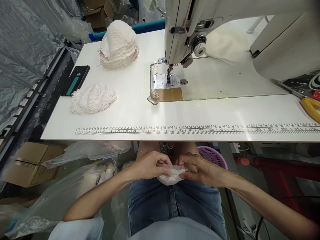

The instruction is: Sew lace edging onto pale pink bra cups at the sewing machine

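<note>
Over my lap, below the table's front edge, a small white lace-edged fabric piece (170, 178) is stretched between both hands. My left hand (152, 165) pinches its left side with thumb and fingers. Its right side is gripped by my right hand (196, 168), fingers curled and thumb along the edge. A similar white lace piece (93, 99) lies flat on the left of the white table (132, 115). Behind it stands a stack of cream fabric caps (118, 45) with frayed edges.
A sewing machine (180, 36) fills the table's back right, its needle foot (169, 75) over the metal plate. A black phone-shaped item (77, 80) lies at left, yellow-handled scissors (310, 108) at far right. A printed ruler (195, 129) runs along the front edge. A purple basket (213, 156) sits below.
</note>
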Demonstrator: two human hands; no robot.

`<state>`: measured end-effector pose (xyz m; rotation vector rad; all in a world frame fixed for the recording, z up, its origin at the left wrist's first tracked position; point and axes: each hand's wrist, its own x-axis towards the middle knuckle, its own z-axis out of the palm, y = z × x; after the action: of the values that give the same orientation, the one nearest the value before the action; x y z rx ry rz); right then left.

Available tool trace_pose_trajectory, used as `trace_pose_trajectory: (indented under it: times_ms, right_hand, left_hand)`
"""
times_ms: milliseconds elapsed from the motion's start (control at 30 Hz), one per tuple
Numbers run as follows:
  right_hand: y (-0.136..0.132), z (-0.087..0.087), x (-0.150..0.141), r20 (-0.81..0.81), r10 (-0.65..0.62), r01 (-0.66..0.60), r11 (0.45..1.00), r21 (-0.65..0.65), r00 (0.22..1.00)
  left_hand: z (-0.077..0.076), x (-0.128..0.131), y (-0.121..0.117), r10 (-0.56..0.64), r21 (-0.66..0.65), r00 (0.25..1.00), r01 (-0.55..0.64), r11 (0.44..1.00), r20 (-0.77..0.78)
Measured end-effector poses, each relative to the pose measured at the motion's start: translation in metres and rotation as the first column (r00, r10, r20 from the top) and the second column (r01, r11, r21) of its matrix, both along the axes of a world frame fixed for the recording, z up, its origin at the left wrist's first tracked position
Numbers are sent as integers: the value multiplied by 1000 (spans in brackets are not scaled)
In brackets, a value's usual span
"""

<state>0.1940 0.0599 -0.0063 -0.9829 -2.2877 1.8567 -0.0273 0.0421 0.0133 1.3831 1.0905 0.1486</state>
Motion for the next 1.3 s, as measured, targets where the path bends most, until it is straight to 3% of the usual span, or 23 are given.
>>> trace_pose_trajectory:
  times_ms: [100, 233, 433, 700, 833, 1067, 1200, 1300]
  right_hand:
    - [0, 1, 0, 5, -8, 9, 999, -45, 1000]
    - [0, 0, -6, -113, -15, -8, 981, -196, 993]
    - [0, -6, -10, -139, -117, 69, 948, -310, 983]
    - [-1, -2, -2, -144, -92, 43, 949, -311, 985]
    - [-2, 0, -3, -121, -150, 107, 947, -304, 981]
    - [-1, -8, -5, -124, -250, 198, 924, -328, 960]
    - [-2, -11, -2, -89, -256, 216, 924, -315, 963]
    - [-2, -11, 0, -48, -250, 226, 930, -288, 967]
  left_hand:
    - [1, -2, 1, 4, -26, 1000, -3, 1000, 22]
    - [-1, 0, 2, 19, -59, 998, -15, 998, 62]
    - [-2, -8, 2, 31, -153, 993, -13, 988, 115]
    - [0, -19, 2, -35, -174, 989, 60, 983, 143]
    - [-1, -19, 1, 13, -256, 991, 23, 966, 136]
    - [-10, -23, -4, 31, -291, 986, 19, 957, 165]
    - [-11, -23, -6, -13, -171, 993, 34, 985, 120]
    - [-7, -22, -6, -14, -166, 994, 32, 986, 108]
